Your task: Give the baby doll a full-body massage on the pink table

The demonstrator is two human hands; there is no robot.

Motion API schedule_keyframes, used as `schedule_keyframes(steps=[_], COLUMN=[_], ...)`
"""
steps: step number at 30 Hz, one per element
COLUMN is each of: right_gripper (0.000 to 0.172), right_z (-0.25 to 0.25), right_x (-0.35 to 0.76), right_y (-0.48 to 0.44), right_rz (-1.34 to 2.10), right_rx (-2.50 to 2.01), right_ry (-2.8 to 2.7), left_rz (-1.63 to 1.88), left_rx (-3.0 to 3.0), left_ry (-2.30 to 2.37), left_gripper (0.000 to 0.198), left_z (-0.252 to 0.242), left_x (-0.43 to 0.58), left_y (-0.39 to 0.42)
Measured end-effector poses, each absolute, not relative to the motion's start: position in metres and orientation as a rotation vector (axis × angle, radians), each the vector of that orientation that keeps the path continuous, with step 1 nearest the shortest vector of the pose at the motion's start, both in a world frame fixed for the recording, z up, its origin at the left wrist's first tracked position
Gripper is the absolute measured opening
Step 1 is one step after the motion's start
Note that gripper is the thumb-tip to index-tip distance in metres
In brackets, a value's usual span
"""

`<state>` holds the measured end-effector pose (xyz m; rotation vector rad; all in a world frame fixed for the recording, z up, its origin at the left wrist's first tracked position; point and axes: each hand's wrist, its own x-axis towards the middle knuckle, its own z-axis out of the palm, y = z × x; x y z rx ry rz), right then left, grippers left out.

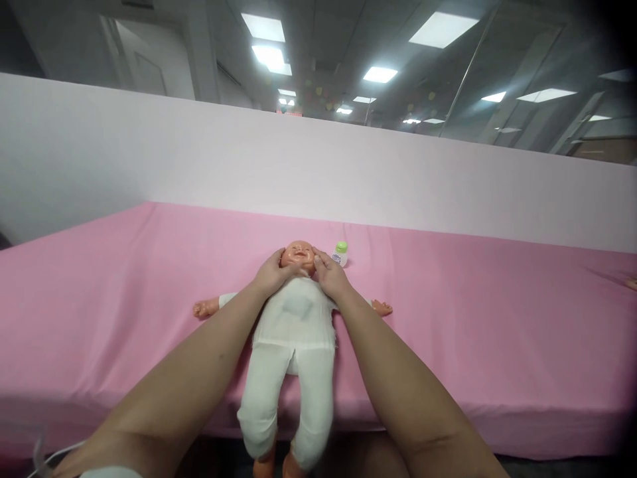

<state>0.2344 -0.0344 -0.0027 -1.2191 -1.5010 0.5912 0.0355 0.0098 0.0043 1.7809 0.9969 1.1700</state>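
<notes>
A baby doll (295, 312) with a cloth body lies on its back, its head toward the far wall and its feet past the near edge. My left hand (273, 272) cups one side of its head, the thumb along the chin. On the other side of the doll's head, my right hand (329, 273) rests with bent fingers against the cheek. The doll's arms stretch out sideways under my forearms. Just beyond my right hand stands a small clear bottle (340, 253) with a green cap, its lower part partly hidden by that hand.
A pink sheet (472, 332) covers the wide table. Behind it runs a low white wall (348, 172) with glass above, showing ceiling lights. A thin white cable (60, 453) hangs at the lower left. Something small and skin-coloured (631, 284) shows at the right edge.
</notes>
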Motion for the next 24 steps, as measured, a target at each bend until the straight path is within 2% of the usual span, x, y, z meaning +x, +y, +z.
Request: schedule_keyframes(steps=[7,12,14,18,22,24], right_gripper=[0.052,0.045,0.046,0.05,0.07,0.074], right_z=[0.003,0.013,0.015,0.017,0.017,0.014], right_x=[0.233,0.251,0.261,0.276,0.282,0.285], right_y=[-0.035,-0.032,-0.031,-0.029,-0.02,-0.013], right_rz=[0.401,0.13,0.08,0.029,0.006,0.038], right_rx=[-1.305,-1.535,-1.577,-1.621,-1.738,-1.798], right_ry=[-1.654,-1.6,-1.543,-1.515,-1.611,-1.682], left_rz=[1.129,1.121,1.108,1.039,1.218,1.303], left_rx=[1.851,1.874,1.905,2.002,2.161,2.266], left_ry=[1.147,1.196,1.147,1.118,1.4,1.372], left_gripper=[0.099,0.104,0.097,0.071,0.07,0.06], left_z=[0.004,0.005,0.01,0.025,0.045,0.054], left_x=[0.036,0.037,0.036,0.041,0.064,0.083], left_y=[0.016,0.023,0.021,0.009,-0.011,-0.023])
